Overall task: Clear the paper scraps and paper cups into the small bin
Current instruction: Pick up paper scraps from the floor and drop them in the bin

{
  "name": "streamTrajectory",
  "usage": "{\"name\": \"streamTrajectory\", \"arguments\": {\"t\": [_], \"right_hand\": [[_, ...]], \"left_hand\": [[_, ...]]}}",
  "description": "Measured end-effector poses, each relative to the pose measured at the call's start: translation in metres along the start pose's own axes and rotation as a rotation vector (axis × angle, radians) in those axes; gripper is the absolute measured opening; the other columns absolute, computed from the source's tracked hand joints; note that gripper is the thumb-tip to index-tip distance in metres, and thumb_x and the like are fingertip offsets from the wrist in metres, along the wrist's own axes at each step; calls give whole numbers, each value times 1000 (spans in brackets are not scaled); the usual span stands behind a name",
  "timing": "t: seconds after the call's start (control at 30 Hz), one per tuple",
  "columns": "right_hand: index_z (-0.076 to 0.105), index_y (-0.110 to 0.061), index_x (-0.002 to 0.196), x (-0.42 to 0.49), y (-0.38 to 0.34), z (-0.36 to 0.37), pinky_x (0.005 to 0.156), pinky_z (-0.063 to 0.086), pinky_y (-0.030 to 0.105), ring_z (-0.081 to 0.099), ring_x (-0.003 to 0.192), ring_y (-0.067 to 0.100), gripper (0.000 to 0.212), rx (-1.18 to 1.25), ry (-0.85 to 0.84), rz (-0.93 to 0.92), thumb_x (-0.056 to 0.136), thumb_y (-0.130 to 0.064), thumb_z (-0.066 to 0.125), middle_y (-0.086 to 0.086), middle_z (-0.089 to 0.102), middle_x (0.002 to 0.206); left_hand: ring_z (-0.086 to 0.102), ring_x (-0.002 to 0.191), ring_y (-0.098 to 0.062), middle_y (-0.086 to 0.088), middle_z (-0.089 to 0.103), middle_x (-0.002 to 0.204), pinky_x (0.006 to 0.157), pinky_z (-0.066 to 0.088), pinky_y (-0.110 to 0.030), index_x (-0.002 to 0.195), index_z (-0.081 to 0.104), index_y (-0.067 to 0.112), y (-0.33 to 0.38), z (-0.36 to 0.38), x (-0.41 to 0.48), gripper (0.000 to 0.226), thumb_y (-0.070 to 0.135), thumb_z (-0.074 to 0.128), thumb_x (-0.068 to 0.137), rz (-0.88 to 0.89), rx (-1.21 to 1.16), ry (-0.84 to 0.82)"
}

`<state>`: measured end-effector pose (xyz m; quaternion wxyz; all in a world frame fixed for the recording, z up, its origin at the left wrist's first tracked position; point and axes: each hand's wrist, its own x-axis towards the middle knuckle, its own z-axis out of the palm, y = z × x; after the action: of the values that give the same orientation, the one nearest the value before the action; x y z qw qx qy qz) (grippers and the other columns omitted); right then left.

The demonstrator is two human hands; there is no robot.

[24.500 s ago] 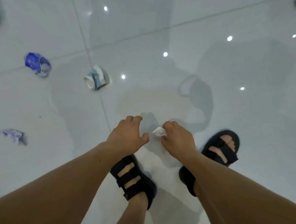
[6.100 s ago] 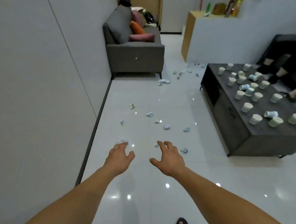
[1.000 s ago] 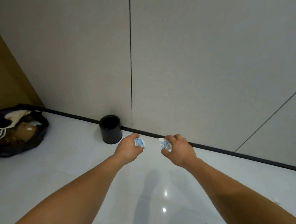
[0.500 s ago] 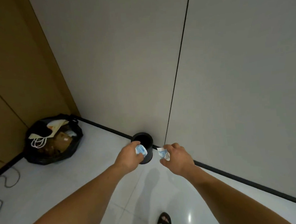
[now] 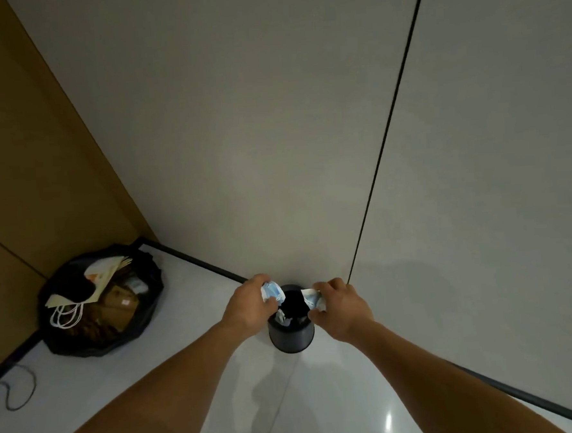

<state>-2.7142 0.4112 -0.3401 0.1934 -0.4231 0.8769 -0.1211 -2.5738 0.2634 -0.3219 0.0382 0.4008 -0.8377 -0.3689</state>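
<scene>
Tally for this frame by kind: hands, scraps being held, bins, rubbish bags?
hands: 2 (left hand, right hand)
held paper scraps: 2 (left scrap, right scrap)
small bin: 1
black rubbish bag: 1
Total: 6

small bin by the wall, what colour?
Black, dark inside too. The small bin shows in the head view, the only one, between the two hands.
</scene>
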Motion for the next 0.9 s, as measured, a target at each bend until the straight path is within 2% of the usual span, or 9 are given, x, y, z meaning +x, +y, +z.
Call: {"name": "streamTrajectory", "arguments": {"t": [0.13, 0.47, 0.63, 0.9], "right_hand": [[40, -29, 141, 65, -1, 21, 95, 45, 34, 44, 120, 25, 59, 17, -31, 66, 88, -47, 58, 2, 43, 135], [40, -29, 140, 220, 6, 125, 96, 44, 30, 42, 123, 21, 57, 161, -86, 381, 89, -49, 55, 0, 43, 137], [38, -29, 139, 293, 49, 231, 95, 46, 31, 42, 121, 21, 57, 200, -128, 489, 88, -49, 56, 0, 41, 137], [36, -26, 139, 376, 121, 413, 96, 46, 37, 42, 122, 26, 58, 249, -96, 617, 89, -47, 56, 4, 41, 137]], "left_hand": [[57, 110, -24, -7, 58, 128, 93, 46, -29, 134, 49, 19, -22, 4, 78, 49, 20, 64, 87, 4, 26, -81], [54, 113, -18, -2, 55, 131, 89, 44, -25, 137, 43, 23, -121, 46, 271, 49, 29, 59, 91, 50, 205, -455], [54, 114, -16, -1, 55, 131, 91, 43, -23, 137, 45, 22, -184, 132, 352, 51, 31, 60, 90, 46, 226, -561], [60, 108, -23, -5, 62, 123, 88, 48, -30, 132, 52, 18, -288, 288, 439, 48, 25, 66, 87, 69, 245, -587]]}}
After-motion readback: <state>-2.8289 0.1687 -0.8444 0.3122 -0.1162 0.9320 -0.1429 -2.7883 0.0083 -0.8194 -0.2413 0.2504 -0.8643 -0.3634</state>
